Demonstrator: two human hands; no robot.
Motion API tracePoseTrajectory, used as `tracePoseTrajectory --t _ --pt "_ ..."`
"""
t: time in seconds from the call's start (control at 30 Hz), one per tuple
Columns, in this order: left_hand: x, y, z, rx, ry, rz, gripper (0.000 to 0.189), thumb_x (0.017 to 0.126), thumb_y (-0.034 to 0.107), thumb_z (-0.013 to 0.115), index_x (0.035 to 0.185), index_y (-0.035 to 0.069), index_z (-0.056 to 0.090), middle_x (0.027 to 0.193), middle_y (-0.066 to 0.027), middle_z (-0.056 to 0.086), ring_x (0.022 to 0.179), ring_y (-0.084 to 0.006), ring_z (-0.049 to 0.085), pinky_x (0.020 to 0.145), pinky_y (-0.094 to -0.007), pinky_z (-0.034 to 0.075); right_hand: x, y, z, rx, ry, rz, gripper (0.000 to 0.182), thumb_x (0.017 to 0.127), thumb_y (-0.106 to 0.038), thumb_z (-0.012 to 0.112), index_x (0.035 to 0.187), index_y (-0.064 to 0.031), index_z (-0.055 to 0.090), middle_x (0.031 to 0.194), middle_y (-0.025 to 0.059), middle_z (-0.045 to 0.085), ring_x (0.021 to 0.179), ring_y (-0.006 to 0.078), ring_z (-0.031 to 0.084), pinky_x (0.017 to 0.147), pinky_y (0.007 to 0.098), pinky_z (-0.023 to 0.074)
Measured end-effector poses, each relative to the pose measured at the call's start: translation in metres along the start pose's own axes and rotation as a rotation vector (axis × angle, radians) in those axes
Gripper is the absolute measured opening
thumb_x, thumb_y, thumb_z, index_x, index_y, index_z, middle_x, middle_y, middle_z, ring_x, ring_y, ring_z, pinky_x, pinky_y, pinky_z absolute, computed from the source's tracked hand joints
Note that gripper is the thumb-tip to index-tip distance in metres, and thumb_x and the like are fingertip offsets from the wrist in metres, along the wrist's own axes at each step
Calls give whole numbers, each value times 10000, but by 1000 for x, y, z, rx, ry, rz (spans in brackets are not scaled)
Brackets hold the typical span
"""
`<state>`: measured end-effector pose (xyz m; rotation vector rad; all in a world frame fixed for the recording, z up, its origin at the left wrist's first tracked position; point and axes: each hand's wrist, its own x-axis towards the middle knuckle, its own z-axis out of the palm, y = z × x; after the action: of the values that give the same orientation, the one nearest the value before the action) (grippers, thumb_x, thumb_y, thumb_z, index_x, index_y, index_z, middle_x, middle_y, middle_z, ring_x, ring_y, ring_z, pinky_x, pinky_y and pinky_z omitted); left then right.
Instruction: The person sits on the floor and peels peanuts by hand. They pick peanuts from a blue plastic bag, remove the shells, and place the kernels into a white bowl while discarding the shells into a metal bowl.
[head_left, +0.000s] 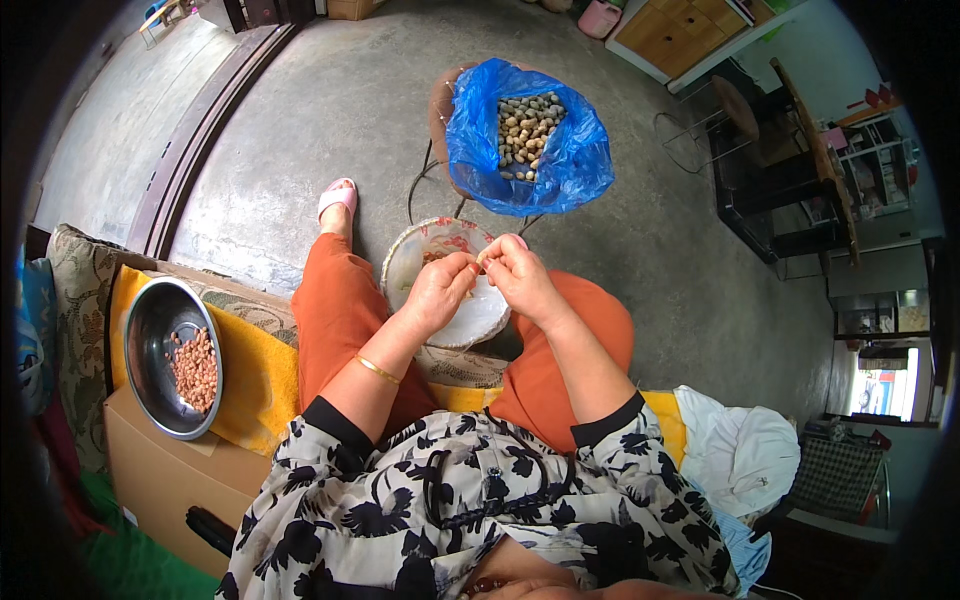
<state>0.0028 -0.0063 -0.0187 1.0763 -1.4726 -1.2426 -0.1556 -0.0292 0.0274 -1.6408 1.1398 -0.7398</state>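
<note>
My left hand (442, 291) and my right hand (521, 279) meet fingertip to fingertip, pinching a small pale peanut (481, 259) mostly covered by the fingers. Directly beneath them, between my knees, stands a round bin (480, 319) lined with a white plastic bag with red print; some shell bits lie inside. Beyond it, an open blue plastic bag (577, 176) holds unshelled peanuts (529, 127). To my left, a stainless steel bowl (150, 352) contains pinkish shelled peanut kernels (196, 375), heaped toward its right side.
The blue bag rests on a brown cushioned stool (442, 112) with thin metal legs. Under the steel bowl are a yellow towel (255, 367) and a cardboard box (180, 480). White cloth (739, 442) lies at my right. A dark wood-topped table (814, 157) stands farther right.
</note>
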Motion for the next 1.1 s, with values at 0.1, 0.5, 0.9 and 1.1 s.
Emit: tracePoseTrajectory --t 0.1,0.5,0.9,1.1 --pt "0 3 -1 58 -18 25 180 894 157 496 894 -3 576 705 -140 576 675 -257 577 618 -344 446 0 1 0 39 -25 41 29 866 -37 501 845 -18 495 792 20 489 643 68 481 572 223 416" --pt "-3 12 0 112 -12 44 203 873 164 477 872 -16 572 768 -179 606 745 -323 597 672 -373 459 -1 6 12 -119 46 -125 27 821 -48 441 809 -26 450 729 63 487 690 152 467 616 293 400" --pt "-3 7 1 161 29 43 218 867 172 460 880 -12 576 753 -176 605 730 -310 603 658 -369 462 -2 7 18 -39 85 -84 42 838 -61 450 821 -22 457 752 68 501 668 146 473 620 277 407" --pt "1 3 -6 -10 -10 -2 218 882 177 479 942 0 591 734 -113 600 688 -202 580 637 -311 451 -1 9 9 -47 79 -123 49 854 -54 546 853 -22 510 733 63 539 637 127 515 592 263 419"
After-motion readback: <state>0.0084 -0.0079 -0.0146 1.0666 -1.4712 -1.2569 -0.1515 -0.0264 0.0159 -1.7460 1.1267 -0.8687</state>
